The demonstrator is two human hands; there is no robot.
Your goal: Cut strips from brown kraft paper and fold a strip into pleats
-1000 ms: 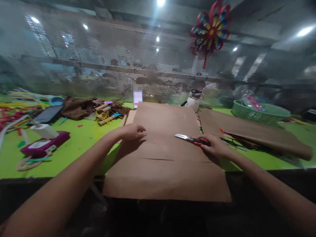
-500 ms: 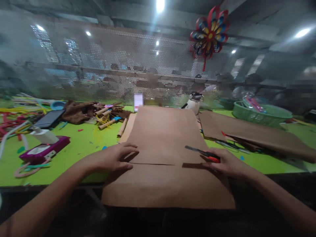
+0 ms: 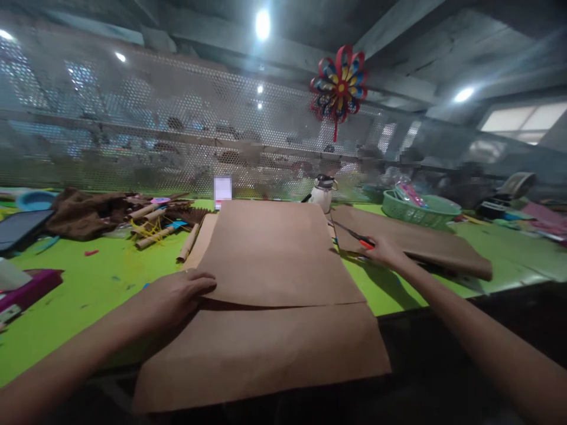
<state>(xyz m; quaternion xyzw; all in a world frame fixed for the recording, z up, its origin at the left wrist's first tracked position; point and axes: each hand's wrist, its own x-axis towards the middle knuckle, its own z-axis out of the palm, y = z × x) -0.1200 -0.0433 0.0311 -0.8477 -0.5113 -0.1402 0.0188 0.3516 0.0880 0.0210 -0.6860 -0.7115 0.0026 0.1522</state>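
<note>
A large sheet of brown paper [image 3: 270, 254] lies in front of me, with a cut running across it to its right edge. The nearer brown strip [image 3: 270, 348] hangs past the table's front edge. At the cut's left end, my left hand [image 3: 190, 292] is closed on the edge of the paper; its thumb is hidden. Off to the right of the sheet, my right hand [image 3: 383, 251] holds scissors [image 3: 354, 235] with dark blades and red on the handle. Their blades point away to the left, above the table and apart from the cut.
On the green table [image 3: 110, 283] lie paper rolls [image 3: 153, 233], brown cloth [image 3: 84, 212] and a purple power strip [image 3: 33, 289]. Behind the sheet stand a white jug [image 3: 322, 195] and a pale phone-like screen [image 3: 222, 190]. Folded brown paper [image 3: 411, 236] and a green basket [image 3: 420, 209] sit right.
The cut now reaches the sheet's right edge. My right hand has moved away and right with the scissors, off the sheet. My left hand has closed in on the paper's edge. The view has turned right.
</note>
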